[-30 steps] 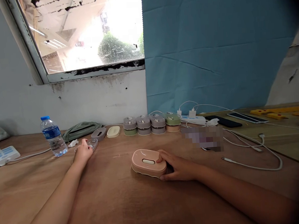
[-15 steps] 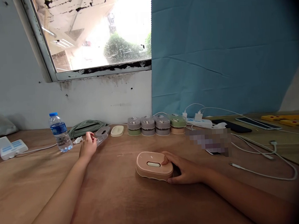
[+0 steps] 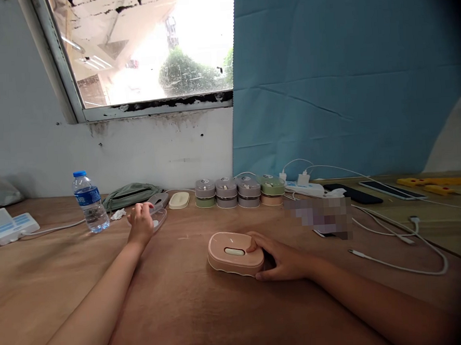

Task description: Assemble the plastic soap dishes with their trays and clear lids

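Observation:
My right hand [image 3: 280, 258] grips the right end of a peach oval box [image 3: 223, 245] on the table. Its fingers rest on the top and its thumb is at the lower front edge. The box has an oval slot with a cream piece showing in it. Farther back on the left, my left hand [image 3: 141, 222] has its fingers curled at a clear plastic lid [image 3: 161, 218], seemingly holding it; the hand covers part of the lid. Just behind lies a grey oval lid [image 3: 161, 200] with a slot. To its right is a cream oval lid [image 3: 179, 200].
Several stacked two-tone oval boxes [image 3: 226, 192] line the wall. On the left stand a water bottle [image 3: 90, 202], a green pouch [image 3: 130, 194] and a power strip [image 3: 17, 228]. White cables [image 3: 401, 274], a phone [image 3: 352, 193] and yellow tools [image 3: 430, 183] lie on the right.
My left hand has shifted slightly right and turned; the clear lid now shows apart from the grey lid, nearer to me. My right hand stays on the peach box.

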Tool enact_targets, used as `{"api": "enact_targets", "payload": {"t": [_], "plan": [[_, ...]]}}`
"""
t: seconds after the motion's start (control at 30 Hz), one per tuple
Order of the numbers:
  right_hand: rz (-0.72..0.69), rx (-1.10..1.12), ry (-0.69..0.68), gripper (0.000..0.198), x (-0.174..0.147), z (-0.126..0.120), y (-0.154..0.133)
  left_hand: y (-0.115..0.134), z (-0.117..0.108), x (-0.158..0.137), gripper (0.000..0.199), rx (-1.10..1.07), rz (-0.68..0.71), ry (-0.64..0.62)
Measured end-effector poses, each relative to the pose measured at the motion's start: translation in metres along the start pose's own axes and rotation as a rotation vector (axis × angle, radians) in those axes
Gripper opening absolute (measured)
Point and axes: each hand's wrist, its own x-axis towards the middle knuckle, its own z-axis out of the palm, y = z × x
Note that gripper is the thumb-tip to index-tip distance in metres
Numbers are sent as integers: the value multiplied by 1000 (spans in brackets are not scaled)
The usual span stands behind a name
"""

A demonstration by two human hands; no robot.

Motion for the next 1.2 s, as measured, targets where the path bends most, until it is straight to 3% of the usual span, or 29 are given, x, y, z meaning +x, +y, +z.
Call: {"api": "enact_targets", "payload": {"t": [0.1, 0.17, 0.2, 0.27, 0.4, 0.5, 0.63, 0.8, 1.0, 1.2], "plan": [[-5, -9, 2, 45, 0, 0, 1, 12, -13, 6, 19, -456, -173, 274], [-2, -18, -2, 45, 0, 0, 2, 25, -22, 9, 16, -924, -392, 348], [2, -22, -3, 46, 0, 0, 3, 33, -27, 10, 15, -1173, -498, 304], [7, -28, -4, 46, 0, 0, 4, 51, -36, 7, 14, -1596, -653, 100], [7, -41, -9, 46, 0, 0, 4, 86, -46, -12, 12, -1985, -668, -213], [10, -50, -6, 48, 0, 0, 3, 104, -47, -27, 13, -2073, -571, -388], [-34, -41, 25, 46, -1, -1, 2, 115, -47, -38, 11, -2094, -499, -518], [-41, -67, 65, 51, -1, -1, 1, 121, -48, -44, 14, -2085, -486, -599], [-106, -48, 233, 61, -1, 4, -10, 125, -46, -53, 18, -2074, -452, -657], [-68, 110, 229, 98, -5, 18, -27, 134, -43, -63, 20, -1934, -259, -687]]}}
